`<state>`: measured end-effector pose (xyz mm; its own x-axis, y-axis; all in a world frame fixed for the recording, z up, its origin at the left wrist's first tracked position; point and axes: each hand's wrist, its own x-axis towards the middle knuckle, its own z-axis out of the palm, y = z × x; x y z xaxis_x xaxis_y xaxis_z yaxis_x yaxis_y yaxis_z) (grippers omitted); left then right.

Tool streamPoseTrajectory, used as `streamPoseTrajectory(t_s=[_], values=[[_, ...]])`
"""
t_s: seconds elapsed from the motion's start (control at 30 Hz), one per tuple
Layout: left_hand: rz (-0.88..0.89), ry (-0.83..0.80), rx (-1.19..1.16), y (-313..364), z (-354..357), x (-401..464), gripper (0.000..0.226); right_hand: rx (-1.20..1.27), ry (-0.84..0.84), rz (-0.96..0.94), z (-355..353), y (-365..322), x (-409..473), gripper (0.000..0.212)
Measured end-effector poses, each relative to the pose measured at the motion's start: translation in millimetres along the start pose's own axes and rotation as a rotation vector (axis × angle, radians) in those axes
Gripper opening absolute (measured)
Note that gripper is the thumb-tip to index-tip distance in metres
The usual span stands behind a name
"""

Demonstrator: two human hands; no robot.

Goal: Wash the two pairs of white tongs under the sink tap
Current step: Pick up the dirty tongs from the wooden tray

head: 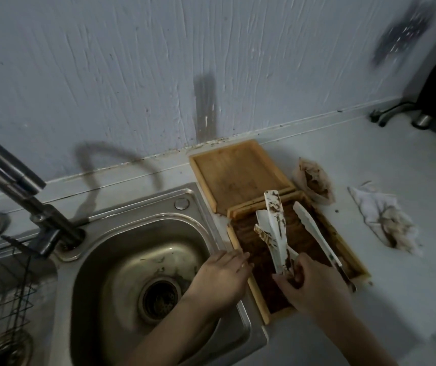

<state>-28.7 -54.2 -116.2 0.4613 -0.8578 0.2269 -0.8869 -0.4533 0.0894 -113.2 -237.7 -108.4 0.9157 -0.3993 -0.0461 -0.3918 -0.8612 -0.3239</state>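
Tip: right hand (308, 282) grips one smeared white plastic tongs (275, 228); left hand (222, 273) lies flat, holding nothing. Grab the second white tongs (314, 231) too, then carry both left to the steel sink (121, 262).

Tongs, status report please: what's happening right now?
Right hand grips dirty tongs; left hand open on tray edge. Second tongs in tray. Nothing under tap.

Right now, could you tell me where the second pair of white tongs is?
The second pair of tongs lies untouched across the dirty wooden tray, right of the pair in the right hand.
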Motion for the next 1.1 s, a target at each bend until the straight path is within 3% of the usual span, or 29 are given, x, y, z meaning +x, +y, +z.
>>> streamPoseTrajectory(t_s=[0.2, 0.4, 0.5, 0.8, 0.9, 1.1], values=[[-0.068, -0.265, -0.071, -3.8, 4.8, -3.1, 0.045, 0.088, -0.09, 0.039, 4.3, -9.8, 1.9, 0.022], [-0.09, -0.239, -0.092, -1.9, 9.2, -4.4, 0.046, 0.658, -0.132, 0.233, -11.6, -18.4, 3.0, 0.004], [-0.092, -0.247, -0.083, -1.8, 10.5, -4.9, 0.048, 0.889, -0.199, 0.292, -24.2, -20.4, 0.3, 0.008], [-0.112, -0.275, -0.194, -11.6, -6.4, -6.2, 0.051, 1.045, -0.351, 0.102, -43.9, -53.1, 4.7, 0.01], [-0.201, -0.18, -0.247, -23.0, -29.7, -11.5, 0.056, 1.045, -0.334, 0.011, -51.9, -72.1, 10.5, 0.012], [-0.42, -0.002, -0.479, -56.6, -83.8, -39.1, 0.033, 1.107, -0.379, -0.092, -57.0, -116.0, 19.0, 0.024]])
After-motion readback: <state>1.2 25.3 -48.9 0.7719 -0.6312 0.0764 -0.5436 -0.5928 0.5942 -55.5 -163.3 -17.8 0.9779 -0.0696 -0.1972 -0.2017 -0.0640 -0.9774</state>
